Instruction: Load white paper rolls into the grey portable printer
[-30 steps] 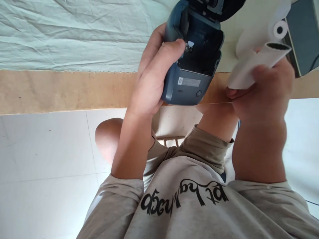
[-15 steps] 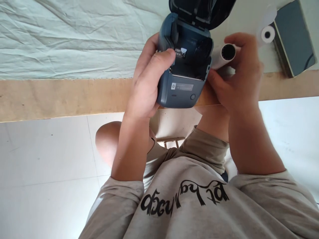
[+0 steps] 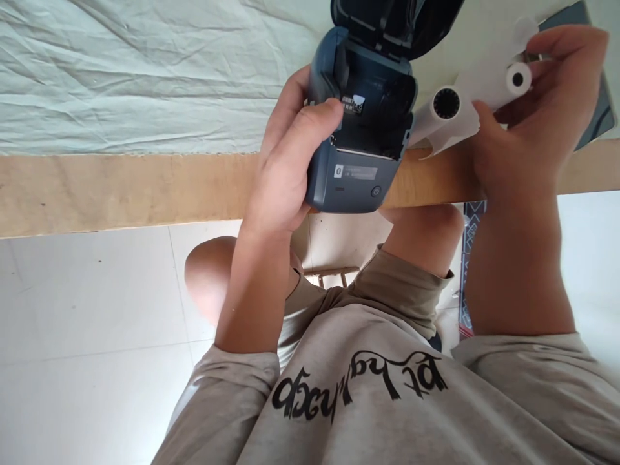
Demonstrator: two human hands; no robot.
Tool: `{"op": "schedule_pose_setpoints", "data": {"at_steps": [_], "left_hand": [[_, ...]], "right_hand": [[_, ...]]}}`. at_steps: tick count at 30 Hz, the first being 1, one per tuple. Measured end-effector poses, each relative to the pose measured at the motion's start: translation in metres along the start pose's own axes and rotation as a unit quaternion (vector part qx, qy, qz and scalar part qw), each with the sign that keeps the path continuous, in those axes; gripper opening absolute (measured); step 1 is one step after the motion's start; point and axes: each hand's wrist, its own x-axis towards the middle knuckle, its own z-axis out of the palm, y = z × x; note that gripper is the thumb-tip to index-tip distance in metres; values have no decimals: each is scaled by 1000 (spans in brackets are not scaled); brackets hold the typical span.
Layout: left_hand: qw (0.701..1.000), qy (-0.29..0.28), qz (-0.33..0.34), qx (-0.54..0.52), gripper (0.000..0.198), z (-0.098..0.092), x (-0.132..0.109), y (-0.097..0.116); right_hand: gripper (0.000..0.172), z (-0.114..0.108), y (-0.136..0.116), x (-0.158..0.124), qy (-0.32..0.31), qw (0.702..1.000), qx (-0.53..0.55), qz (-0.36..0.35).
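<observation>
A dark blue portable printer [image 3: 358, 184] is gripped in my left hand [image 3: 285, 155], my thumb on the rim of its compartment. Its black lid [image 3: 387, 19] stands raised, and no roll shows in the bay. Right of the printer lies a white paper roll [image 3: 429, 123] with a wide black core and a loose paper end. Beyond it is another white paper roll [image 3: 484, 84] with a narrower core. My right hand [image 3: 542, 135] is beside this second roll, thumb and fingers apart around its near end. Whether the fingertips touch it I cannot tell.
A dark flat rectangular object [image 3: 598, 126] lies at the far right, partly behind my right hand. Pale wrinkled cloth [image 3: 145, 77] covers the table, leaving a bare wooden front edge [image 3: 121, 194]. My knees are beneath that edge.
My right hand has let go of the wide-core roll and moved right to the narrower-core roll. The wide-core roll now lies with its loose paper showing. My left hand and the printer have barely moved.
</observation>
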Motion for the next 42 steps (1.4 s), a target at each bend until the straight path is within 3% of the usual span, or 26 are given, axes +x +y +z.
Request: {"op": "schedule_pose_setpoints", "data": {"at_steps": [7, 13, 17, 22, 26, 30, 34, 40, 42], "left_hand": [[1000, 10, -6, 19, 20, -1, 2, 2], [1000, 9, -11, 20, 21, -2, 2, 2], [1000, 8, -11, 16, 22, -4, 3, 1], [1000, 9, -17, 10, 23, -4, 3, 1], [999, 11, -22, 22, 22, -3, 2, 2], [999, 14, -24, 26, 22, -2, 2, 3], [1000, 11, -23, 15, 21, -2, 2, 3], [1000, 15, -11, 14, 19, -1, 2, 0], [1000, 10, -2, -4, 15, -1, 2, -2]], "right_hand": [[33, -11, -1, -18, -8, 999, -11, -44], [59, -12, 3, -26, 23, 997, 52, -56], [46, -11, 11, -28, 18, 999, 14, -37], [51, -13, 13, -29, 50, 998, 6, -40], [41, -17, 15, -33, 14, 998, -40, -40], [53, -21, 17, -39, 11, 998, -30, -47], [48, -24, 12, -44, -22, 998, -28, -43], [35, -16, 5, -40, 18, 988, -153, -29], [45, -13, 12, -39, 38, 991, -116, -62]]}}
